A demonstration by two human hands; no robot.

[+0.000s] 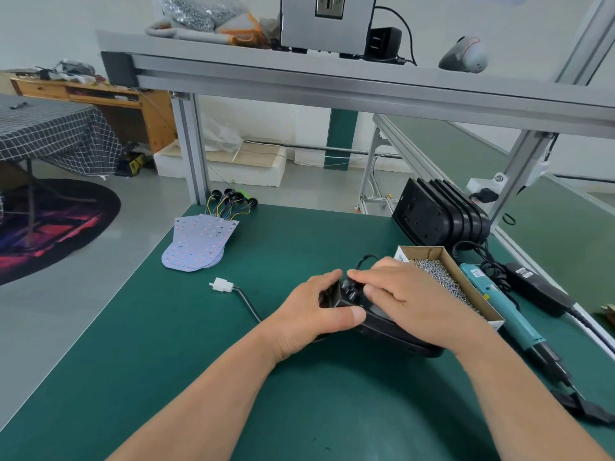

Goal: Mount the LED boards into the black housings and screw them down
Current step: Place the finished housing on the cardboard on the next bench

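I take the black housing [386, 329] as my landmark. It lies on the green desk [166, 327] right under both hands, its long axis running left to right and tilting toward me at the right end. My left grip [319, 314] clasps its left end, thumb on the near edge and fingers curled over the far side. My right grip [409, 301] lies across its top, fingertips at that same left end. Whether it pinches anything there I cannot tell.

The LED boards [199, 241] are stacked well to the far left of the housing, so I judge the left grip is the nearer one to fetch a board. The screw box [446, 281] sits just behind the housing's right end, and the screwdriver [499, 294] lies beyond the box, on the right grip's side.
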